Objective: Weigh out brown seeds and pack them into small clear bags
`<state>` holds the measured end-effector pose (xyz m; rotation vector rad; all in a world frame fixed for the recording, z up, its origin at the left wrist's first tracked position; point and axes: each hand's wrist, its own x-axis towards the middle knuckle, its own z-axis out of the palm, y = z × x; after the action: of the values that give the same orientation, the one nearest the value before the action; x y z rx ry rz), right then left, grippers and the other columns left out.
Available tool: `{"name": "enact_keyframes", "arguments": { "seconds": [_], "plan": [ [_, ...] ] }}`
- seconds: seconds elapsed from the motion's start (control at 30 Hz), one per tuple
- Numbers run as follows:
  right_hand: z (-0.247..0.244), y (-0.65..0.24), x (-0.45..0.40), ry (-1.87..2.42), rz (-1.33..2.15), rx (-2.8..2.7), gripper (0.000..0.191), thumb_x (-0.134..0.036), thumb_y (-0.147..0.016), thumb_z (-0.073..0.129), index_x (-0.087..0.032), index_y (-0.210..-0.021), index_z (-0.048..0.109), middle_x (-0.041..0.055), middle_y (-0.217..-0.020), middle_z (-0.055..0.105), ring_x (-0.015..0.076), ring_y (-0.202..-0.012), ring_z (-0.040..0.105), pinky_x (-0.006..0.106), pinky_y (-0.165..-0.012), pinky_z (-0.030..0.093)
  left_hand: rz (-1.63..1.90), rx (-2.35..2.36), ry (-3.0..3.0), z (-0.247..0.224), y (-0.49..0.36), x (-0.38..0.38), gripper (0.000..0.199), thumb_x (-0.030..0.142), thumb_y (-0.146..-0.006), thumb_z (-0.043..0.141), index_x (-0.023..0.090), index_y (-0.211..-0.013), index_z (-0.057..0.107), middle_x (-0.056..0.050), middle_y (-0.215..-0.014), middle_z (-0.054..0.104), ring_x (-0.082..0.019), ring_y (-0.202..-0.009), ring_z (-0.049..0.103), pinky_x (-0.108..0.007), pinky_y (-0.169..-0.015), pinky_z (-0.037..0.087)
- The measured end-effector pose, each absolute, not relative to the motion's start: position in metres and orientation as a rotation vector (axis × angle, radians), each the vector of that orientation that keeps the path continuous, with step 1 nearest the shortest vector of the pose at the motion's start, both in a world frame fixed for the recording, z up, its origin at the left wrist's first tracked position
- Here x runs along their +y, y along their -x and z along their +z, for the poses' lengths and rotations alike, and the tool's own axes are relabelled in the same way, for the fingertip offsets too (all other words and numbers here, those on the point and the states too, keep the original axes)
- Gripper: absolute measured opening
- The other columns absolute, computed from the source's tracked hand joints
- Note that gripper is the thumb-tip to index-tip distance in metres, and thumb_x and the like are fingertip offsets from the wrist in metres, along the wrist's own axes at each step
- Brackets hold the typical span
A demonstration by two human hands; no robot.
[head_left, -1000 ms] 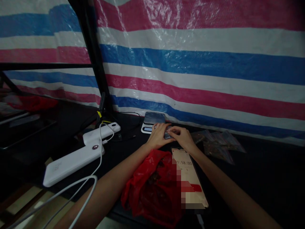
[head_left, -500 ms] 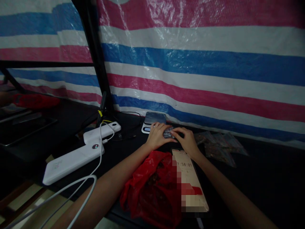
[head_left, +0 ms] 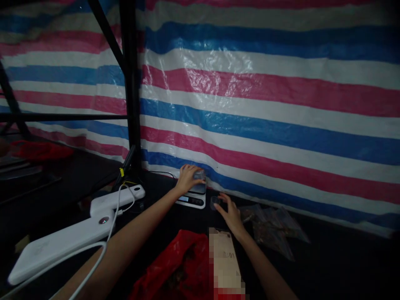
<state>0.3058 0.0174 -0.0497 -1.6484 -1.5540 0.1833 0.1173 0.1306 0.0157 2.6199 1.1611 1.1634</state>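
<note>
My left hand is closed round a small clear plastic container, over the dark plate of a white digital scale. Whether the container rests on the plate I cannot tell. Just right of the scale, my right hand pinches a small round clear piece that looks like a lid. Nearer to me lies an open red plastic bag with brownish bits inside. Beside it is a phone with a pale, partly blurred screen.
Several clear zip bags with brownish contents lie to the right. On the left are two white power banks with a white cable. A black metal post and a striped plastic sheet stand behind the black table.
My hands have moved apart: the left went over the scale with the container, the right stays to its right with the round clear piece. The view has tilted upward.
</note>
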Motion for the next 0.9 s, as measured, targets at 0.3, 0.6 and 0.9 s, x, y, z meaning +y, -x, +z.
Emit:
{"name": "enact_keyframes", "arguments": {
  "seconds": [0.3, 0.6, 0.9],
  "plan": [
    [-0.048, -0.304, 0.017, 1.663, 0.202, -1.649, 0.029, -0.040, -0.070, 0.057, -0.027, -0.095, 0.060, 0.0016, -0.102, 0.063, 0.0252, -0.098, 0.054, 0.046, -0.084, 0.038, 0.500, 1.100, -2.702, 0.026, -0.099, 0.148, 0.090, 0.065, -0.060, 0.058, 0.021, -0.132, 0.028, -0.015, -0.139, 0.026, -0.035, -0.129, 0.014, -0.064, -0.096, -0.003],
    [-0.031, -0.307, 0.012, 1.587, 0.212, -1.471, 0.035, -0.048, -0.068, 0.058, -0.023, -0.092, 0.061, 0.0058, -0.098, 0.066, 0.0251, -0.095, 0.058, 0.042, -0.085, 0.039, 0.018, 0.609, -2.604, 0.037, -0.054, 0.045, 0.053, 0.060, -0.079, 0.037, 0.024, -0.112, 0.056, -0.006, -0.116, 0.057, -0.023, -0.113, 0.046, -0.037, -0.100, 0.024],
    [0.046, -0.242, -0.097, 1.528, 0.428, -1.736, 0.032, -0.043, -0.071, 0.057, -0.025, -0.097, 0.059, 0.0043, -0.089, 0.067, 0.0198, -0.075, 0.061, 0.031, -0.064, 0.045, 0.147, 0.317, -2.649, 0.033, -0.065, 0.031, 0.020, 0.036, -0.072, 0.061, 0.018, -0.081, 0.065, -0.001, -0.085, 0.064, -0.014, -0.078, 0.058, -0.021, -0.070, 0.040]
  ]
}}
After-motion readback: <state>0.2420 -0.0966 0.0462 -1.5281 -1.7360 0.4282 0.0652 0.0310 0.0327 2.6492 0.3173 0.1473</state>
